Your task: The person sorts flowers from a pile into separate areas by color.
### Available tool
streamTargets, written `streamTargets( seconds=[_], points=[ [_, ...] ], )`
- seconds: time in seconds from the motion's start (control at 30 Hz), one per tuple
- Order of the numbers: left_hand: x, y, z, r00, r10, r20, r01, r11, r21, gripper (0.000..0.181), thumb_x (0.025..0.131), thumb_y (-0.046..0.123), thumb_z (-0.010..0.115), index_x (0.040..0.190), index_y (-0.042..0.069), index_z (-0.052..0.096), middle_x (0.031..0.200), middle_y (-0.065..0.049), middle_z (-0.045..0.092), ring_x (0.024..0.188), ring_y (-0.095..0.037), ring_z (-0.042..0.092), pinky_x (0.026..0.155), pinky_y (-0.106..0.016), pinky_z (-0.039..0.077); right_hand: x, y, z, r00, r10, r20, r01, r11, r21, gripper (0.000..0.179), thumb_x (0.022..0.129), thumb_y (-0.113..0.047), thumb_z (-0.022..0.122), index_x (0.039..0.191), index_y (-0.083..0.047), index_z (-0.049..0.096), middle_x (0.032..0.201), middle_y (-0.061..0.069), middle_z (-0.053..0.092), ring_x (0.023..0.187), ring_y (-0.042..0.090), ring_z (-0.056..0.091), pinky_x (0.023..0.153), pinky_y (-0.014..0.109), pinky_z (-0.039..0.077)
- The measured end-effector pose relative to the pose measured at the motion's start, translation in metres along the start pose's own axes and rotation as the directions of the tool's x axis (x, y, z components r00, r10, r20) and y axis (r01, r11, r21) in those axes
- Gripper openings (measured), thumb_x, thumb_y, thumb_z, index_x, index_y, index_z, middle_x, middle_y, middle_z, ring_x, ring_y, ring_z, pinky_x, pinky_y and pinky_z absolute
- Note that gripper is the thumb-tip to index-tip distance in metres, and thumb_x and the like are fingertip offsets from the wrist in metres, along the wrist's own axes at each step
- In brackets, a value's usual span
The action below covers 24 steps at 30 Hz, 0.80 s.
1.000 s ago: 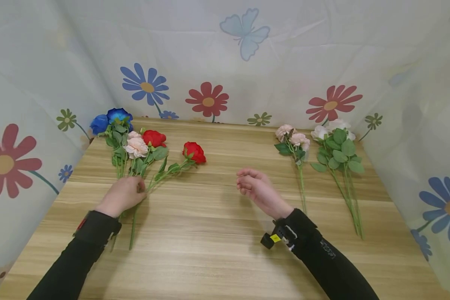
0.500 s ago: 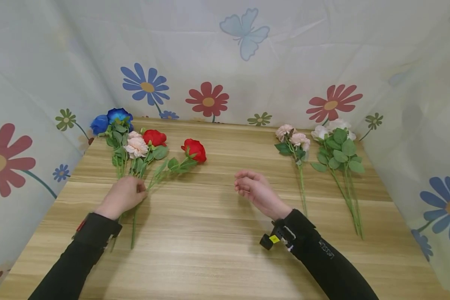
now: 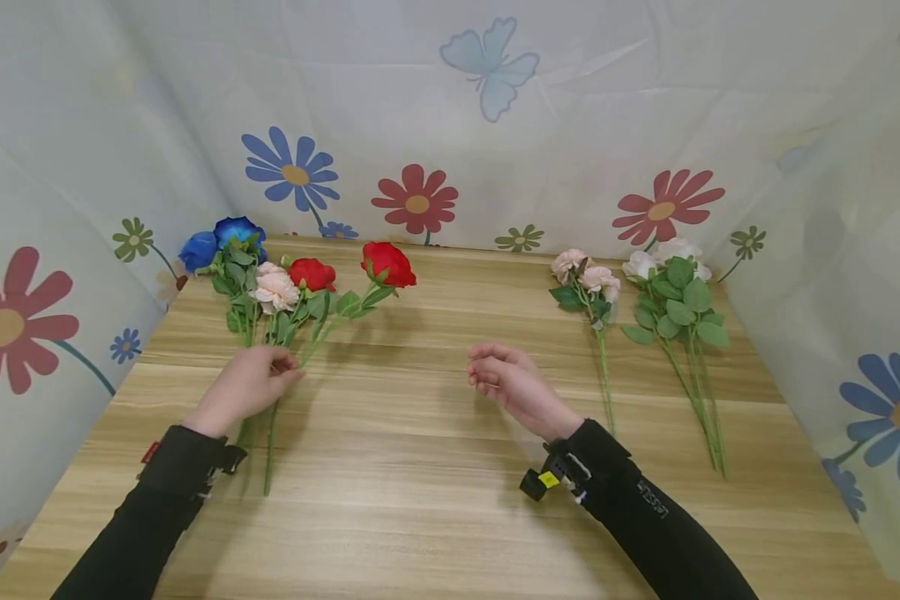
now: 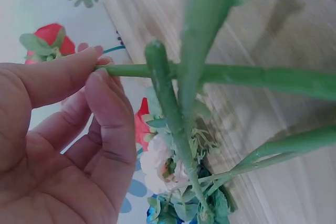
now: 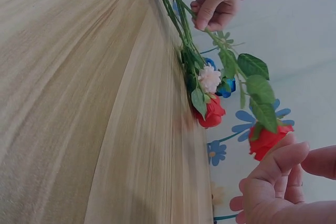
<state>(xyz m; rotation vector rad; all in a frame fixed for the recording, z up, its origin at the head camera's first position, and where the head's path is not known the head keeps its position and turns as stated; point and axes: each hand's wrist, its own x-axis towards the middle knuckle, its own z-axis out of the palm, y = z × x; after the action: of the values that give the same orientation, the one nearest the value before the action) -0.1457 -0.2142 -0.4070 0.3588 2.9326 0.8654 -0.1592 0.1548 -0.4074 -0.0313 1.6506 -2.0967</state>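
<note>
My left hand (image 3: pixel 247 383) pinches the green stem (image 4: pixel 231 74) of a red artificial flower between thumb and fingertips. Its red bloom (image 3: pixel 387 264) stands tilted up over the table, throwing a shadow on the wood. Beneath that hand lie other stems, with blue flowers (image 3: pixel 234 237), a pale pink flower (image 3: pixel 275 287) and a second red flower (image 3: pixel 312 273) at their far ends. Over the middle of the table my right hand (image 3: pixel 520 387) hovers, fingers loosely curled around nothing. In the right wrist view, the raised red bloom (image 5: pixel 266 141) appears beyond the right fingertips, apart from them in the head view.
On the right of the wooden table (image 3: pixel 435 500) lie pale pink flowers (image 3: pixel 598 283) and, farther right, white flowers (image 3: pixel 675 254) with leafy stems. A flower-printed cloth (image 3: pixel 570 133) rises behind the table and along both sides.
The red flower in my left hand has lifted, its bloom rising off the table. That hand has shifted slightly up and right, while the right hand has stayed almost still.
</note>
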Motion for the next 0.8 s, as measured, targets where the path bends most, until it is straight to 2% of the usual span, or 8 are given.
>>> streamTargets(
  seconds=[0.2,0.33,0.57,0.7,0.8],
  points=[
    [0.004,0.004,-0.003,1.000,-0.006,-0.003,0.006,0.996,-0.084,0.015,0.091,0.018,0.063,0.090,0.003,0.066,0.082,-0.008,0.064,0.072,-0.020,0.058,0.063,-0.035,0.046,-0.001,-0.001,0.001,1.000,0.004,0.005,-0.004,1.000,0.000,0.017,0.095,0.000,0.047,0.111,0.004,0.048,0.095,0.011,0.054,0.078,0.012,0.055,0.065,0.018,0.047],
    [0.006,0.006,-0.004,1.000,-0.028,0.000,0.028,0.987,-0.156,0.020,0.093,0.022,0.061,0.098,0.003,0.065,0.089,-0.010,0.064,0.075,-0.021,0.058,0.064,-0.035,0.047,-0.001,-0.001,0.002,1.000,0.005,0.004,-0.005,1.000,-0.003,0.015,0.095,0.000,0.047,0.109,0.002,0.049,0.096,0.012,0.053,0.078,0.011,0.055,0.065,0.018,0.047],
    [0.009,0.015,-0.006,1.000,-0.019,0.022,0.023,0.969,-0.246,0.028,0.096,0.029,0.057,0.105,0.004,0.063,0.087,-0.011,0.064,0.075,-0.023,0.059,0.064,-0.035,0.046,-0.003,0.000,0.002,1.000,0.002,0.026,-0.002,1.000,-0.013,0.014,0.096,-0.002,0.047,0.109,0.001,0.049,0.094,0.010,0.054,0.077,0.011,0.056,0.066,0.019,0.047],
    [0.011,0.025,-0.005,0.999,-0.009,0.034,0.019,0.951,-0.310,0.029,0.096,0.031,0.055,0.106,0.004,0.061,0.088,-0.011,0.063,0.078,-0.025,0.059,0.066,-0.036,0.045,-0.005,0.000,0.002,0.999,-0.008,0.036,0.009,1.000,-0.026,0.014,0.096,-0.003,0.048,0.110,0.002,0.050,0.093,0.009,0.055,0.077,0.011,0.056,0.065,0.018,0.048],
    [0.015,0.033,-0.003,0.999,-0.006,0.048,0.024,0.926,-0.377,0.028,0.096,0.028,0.056,0.106,0.003,0.058,0.091,-0.013,0.062,0.081,-0.031,0.060,0.069,-0.039,0.048,-0.006,0.000,0.003,0.999,-0.022,0.042,0.024,0.999,-0.047,0.016,0.096,-0.004,0.048,0.111,0.003,0.050,0.092,0.008,0.055,0.077,0.012,0.056,0.066,0.018,0.048]
  ],
)
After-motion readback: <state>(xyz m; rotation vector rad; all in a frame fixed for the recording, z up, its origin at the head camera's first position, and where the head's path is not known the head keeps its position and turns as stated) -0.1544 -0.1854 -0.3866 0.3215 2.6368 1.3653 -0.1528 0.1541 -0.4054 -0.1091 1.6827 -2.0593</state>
